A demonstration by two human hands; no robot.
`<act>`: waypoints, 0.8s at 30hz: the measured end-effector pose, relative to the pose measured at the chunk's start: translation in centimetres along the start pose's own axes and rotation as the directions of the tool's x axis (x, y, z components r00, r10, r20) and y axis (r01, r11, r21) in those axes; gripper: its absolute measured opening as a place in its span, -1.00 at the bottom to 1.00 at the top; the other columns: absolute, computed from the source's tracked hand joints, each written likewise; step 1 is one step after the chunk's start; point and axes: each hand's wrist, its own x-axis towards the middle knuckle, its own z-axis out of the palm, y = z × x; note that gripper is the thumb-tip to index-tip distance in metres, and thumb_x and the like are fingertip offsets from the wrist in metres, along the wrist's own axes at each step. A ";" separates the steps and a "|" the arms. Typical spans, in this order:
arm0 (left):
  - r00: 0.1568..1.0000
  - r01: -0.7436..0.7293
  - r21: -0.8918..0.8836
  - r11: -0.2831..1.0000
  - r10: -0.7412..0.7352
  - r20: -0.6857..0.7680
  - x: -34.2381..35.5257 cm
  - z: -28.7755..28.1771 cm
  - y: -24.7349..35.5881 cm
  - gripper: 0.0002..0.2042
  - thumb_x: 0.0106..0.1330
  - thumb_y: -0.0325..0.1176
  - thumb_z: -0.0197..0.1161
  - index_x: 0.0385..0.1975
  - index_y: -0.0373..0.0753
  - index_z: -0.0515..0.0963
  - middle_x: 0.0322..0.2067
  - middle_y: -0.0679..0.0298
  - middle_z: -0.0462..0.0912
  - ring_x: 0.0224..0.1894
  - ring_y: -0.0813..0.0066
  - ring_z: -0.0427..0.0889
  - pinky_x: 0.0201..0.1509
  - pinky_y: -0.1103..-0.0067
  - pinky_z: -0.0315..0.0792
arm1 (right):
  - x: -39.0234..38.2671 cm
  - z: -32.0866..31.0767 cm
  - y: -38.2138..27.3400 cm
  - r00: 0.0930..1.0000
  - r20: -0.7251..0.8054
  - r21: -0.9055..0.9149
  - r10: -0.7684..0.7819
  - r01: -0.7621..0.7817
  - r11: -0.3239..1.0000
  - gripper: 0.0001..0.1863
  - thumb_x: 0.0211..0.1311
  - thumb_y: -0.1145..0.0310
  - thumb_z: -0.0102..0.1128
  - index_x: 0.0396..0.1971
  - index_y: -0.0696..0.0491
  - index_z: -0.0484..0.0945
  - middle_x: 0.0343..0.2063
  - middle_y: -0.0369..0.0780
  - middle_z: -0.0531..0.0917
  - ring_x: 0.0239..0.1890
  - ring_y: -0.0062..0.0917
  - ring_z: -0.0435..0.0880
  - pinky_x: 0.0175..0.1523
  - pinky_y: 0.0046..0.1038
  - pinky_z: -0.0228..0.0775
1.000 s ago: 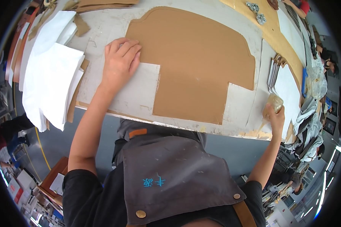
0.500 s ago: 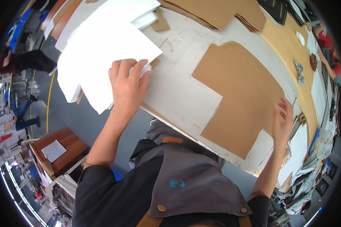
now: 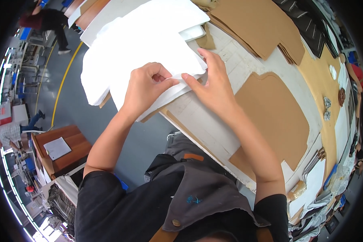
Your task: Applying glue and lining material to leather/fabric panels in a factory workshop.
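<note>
A stack of white fabric-like sheets point(image 3: 145, 40) covers the left part of the table. My left hand point(image 3: 147, 86) is at its near edge, thumb and forefinger pinched on the edge of the upper white sheet. Beside it, my right hand point(image 3: 215, 82) is at the stack's right corner. Its thumb rests by the sheet edge, spread apart from the fingers, which reach past the corner. A brown cut panel point(image 3: 274, 113) lies flat to the right, partly hidden by my right forearm.
More brown panels point(image 3: 250, 24) are stacked at the far side, with dark striped pieces point(image 3: 306, 28) beyond them. Tan material point(image 3: 322, 84) runs along the right. A wooden stand point(image 3: 62, 147) with a white pad is at lower left. Other people are off to the left and right.
My right hand has left the brown panel and moved left to the white stack. My left hand now pinches the sheet edge. The whole view has shifted.
</note>
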 end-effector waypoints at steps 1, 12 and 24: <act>1.000 0.003 0.001 1.000 -0.003 -0.005 0.3 -0.5 -0.2 -0.92 0.08 -0.45 0.37 -0.50 -0.29 0.60 -0.59 0.38 0.55 -0.48 0.69 0.45 -0.35 0.71 0.32 | 0.0 0.4 0.3 1.000 0.004 0.002 -0.004 0.004 1.000 -0.32 0.01 0.31 0.32 0.11 0.25 0.24 0.07 0.06 0.34 0.14 -0.08 0.28 0.21 -0.23 0.18; 0.960 0.102 -0.337 0.936 -0.181 -0.212 3.9 -6.4 -1.9 -0.86 0.20 -0.33 0.31 -0.41 -0.28 0.60 -0.52 0.41 0.59 -0.45 0.74 0.49 -0.27 0.80 0.31 | 0.5 0.5 0.1 0.999 0.000 -0.274 -0.054 0.052 0.960 -0.37 -0.07 0.57 0.11 0.12 0.24 0.24 0.14 0.05 0.25 0.19 -0.03 0.16 0.28 -0.15 0.04; 0.999 -0.017 -0.295 0.955 0.001 -0.052 7.6 -9.8 -4.5 -0.86 0.18 -0.39 0.32 -0.33 -0.27 0.58 -0.50 0.44 0.60 -0.44 0.76 0.52 -0.29 0.80 0.36 | -1.6 5.7 -3.9 0.468 0.644 0.184 -0.605 0.674 0.716 -0.61 0.08 0.27 0.18 -0.06 0.06 0.53 0.15 -0.19 0.41 0.32 -0.31 0.19 0.39 -0.22 -0.04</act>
